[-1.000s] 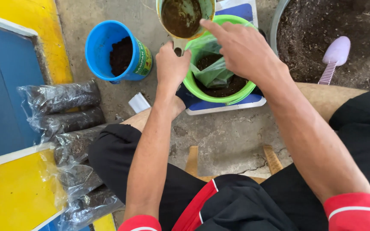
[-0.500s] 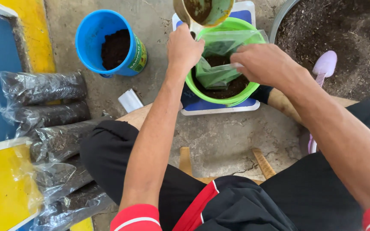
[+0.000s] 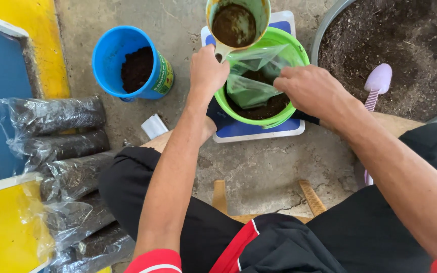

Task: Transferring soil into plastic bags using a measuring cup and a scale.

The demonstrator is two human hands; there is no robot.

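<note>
Two containers of dark soil frame the scene: a big grey tub (image 3: pixel 330 30) at two o'clock and a blue bucket (image 3: pixel 108 60) at ten o'clock, both within arm's reach, probably so soil can be drawn without shifting position. Between them, at twelve o'clock, a green bowl (image 3: pixel 259 119) sits on a flat white-and-blue scale (image 3: pixel 259 130), likely so its contents can be weighed as they go in. Inside the bowl stands a clear plastic bag (image 3: pixel 251 88), its mouth propped open and soil at its bottom. At eight o'clock, filled bags of soil (image 3: pixel 56 146) lie stacked side by side on the concrete floor (image 3: pixel 259 172).

Smaller again, the left hand (image 3: pixel 207 71) is closed around the handle of a yellowish scoop (image 3: pixel 236 23) loaded with brown soil, held level just above the bag's far edge so nothing spills. The right hand (image 3: pixel 307 91) pinches the bag's rim, fingers curled, keeping the mouth wide. A lilac trowel (image 3: pixel 378 81) rests in the tub at three o'clock.
</note>
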